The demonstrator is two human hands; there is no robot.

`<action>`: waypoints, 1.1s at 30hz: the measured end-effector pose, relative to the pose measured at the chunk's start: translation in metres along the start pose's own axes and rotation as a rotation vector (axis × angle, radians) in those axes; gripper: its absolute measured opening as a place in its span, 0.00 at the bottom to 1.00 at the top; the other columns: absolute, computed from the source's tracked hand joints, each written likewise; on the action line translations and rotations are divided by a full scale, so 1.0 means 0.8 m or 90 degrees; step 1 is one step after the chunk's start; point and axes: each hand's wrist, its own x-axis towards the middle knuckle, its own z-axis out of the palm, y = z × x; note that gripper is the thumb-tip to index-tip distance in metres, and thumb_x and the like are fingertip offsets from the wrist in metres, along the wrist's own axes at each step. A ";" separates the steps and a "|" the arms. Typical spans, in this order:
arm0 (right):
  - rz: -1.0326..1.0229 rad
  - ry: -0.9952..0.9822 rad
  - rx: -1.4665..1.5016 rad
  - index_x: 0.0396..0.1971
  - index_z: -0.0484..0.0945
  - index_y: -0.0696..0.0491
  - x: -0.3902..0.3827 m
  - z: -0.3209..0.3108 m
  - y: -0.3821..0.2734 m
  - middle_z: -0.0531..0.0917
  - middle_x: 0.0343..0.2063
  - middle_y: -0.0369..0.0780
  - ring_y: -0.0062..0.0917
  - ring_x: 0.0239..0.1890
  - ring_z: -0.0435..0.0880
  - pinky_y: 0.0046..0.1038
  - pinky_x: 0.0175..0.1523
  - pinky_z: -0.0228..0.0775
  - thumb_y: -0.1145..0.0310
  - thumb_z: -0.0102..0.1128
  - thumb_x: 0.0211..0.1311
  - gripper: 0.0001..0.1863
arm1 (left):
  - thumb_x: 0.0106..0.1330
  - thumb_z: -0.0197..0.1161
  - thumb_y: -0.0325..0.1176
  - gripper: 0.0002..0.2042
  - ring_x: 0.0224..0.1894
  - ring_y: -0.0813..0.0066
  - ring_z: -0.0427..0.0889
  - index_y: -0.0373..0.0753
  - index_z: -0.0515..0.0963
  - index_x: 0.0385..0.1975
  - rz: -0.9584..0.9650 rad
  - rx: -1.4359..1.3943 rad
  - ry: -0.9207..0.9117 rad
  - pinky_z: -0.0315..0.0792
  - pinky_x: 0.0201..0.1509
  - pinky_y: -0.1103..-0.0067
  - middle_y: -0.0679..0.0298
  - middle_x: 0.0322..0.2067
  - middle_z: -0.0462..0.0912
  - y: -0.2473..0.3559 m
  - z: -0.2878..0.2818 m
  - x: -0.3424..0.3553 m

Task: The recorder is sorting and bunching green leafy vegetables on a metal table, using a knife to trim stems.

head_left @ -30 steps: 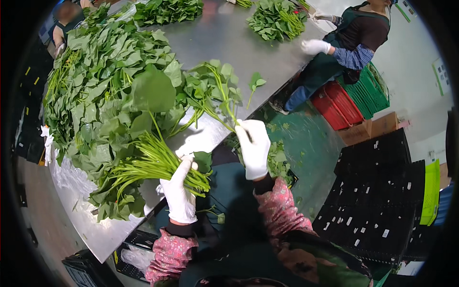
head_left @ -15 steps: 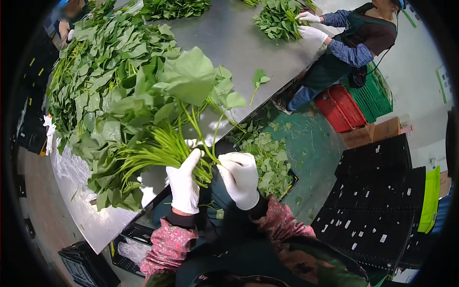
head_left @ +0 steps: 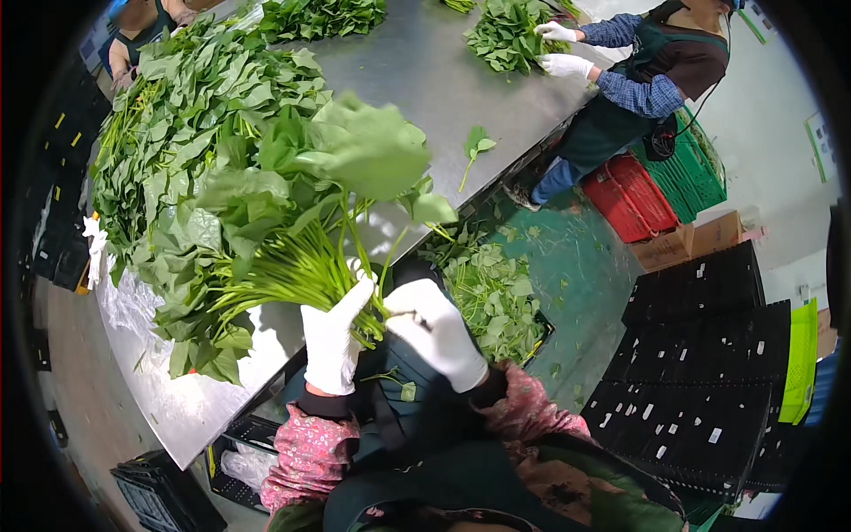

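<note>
A thick bunch of leafy green stems [head_left: 288,270] is clasped in my white-gloved left hand [head_left: 332,350], its cut ends poking out to the right of my thumb. Close against those ends, my gloved right hand [head_left: 436,332] is closed in a pinch on a leafy stem at the bunch's right side. The large leaves [head_left: 368,151] at the top are slightly blurred. Behind the bunch, a big heap of the same greens [head_left: 208,115] covers the left part of the metal table [head_left: 425,89]. One loose sprig [head_left: 474,151] lies near the table's right edge.
Below the table edge stands a dark crate of loose leaves [head_left: 492,297]. A co-worker [head_left: 647,89] handles another bunch across the table; another person [head_left: 142,31] is at far left. Red [head_left: 629,199] and green crates, cardboard boxes and stacked black crates [head_left: 683,390] stand at right.
My right hand has drawn in toward the stem ends, and the pinched stem now sits closer to the bunch. The large top leaves have swung right. The left hand keeps its hold.
</note>
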 end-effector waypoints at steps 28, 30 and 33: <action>-0.125 0.031 -0.080 0.49 0.75 0.61 0.040 0.015 0.026 0.79 0.39 0.39 0.17 0.35 0.78 0.19 0.42 0.71 0.73 0.52 0.70 0.12 | 0.59 0.63 0.18 0.22 0.36 0.67 0.84 0.28 0.70 0.55 -0.038 0.025 -0.090 0.79 0.37 0.77 0.51 0.39 0.82 0.050 0.004 -0.035; 0.119 -0.087 0.211 0.43 0.78 0.61 0.036 0.008 -0.008 0.79 0.31 0.36 0.15 0.29 0.76 0.18 0.37 0.69 0.71 0.53 0.71 0.09 | 0.59 0.62 0.17 0.21 0.36 0.67 0.84 0.27 0.71 0.54 -0.084 -0.085 -0.109 0.80 0.37 0.77 0.51 0.39 0.82 0.038 -0.023 -0.024; 0.193 -0.121 0.298 0.38 0.80 0.59 0.017 -0.016 -0.019 0.78 0.26 0.33 0.12 0.27 0.73 0.19 0.31 0.65 0.70 0.55 0.69 0.08 | 0.59 0.62 0.17 0.20 0.32 0.66 0.82 0.26 0.71 0.53 -0.094 -0.185 -0.067 0.79 0.36 0.75 0.50 0.37 0.82 0.035 -0.037 -0.021</action>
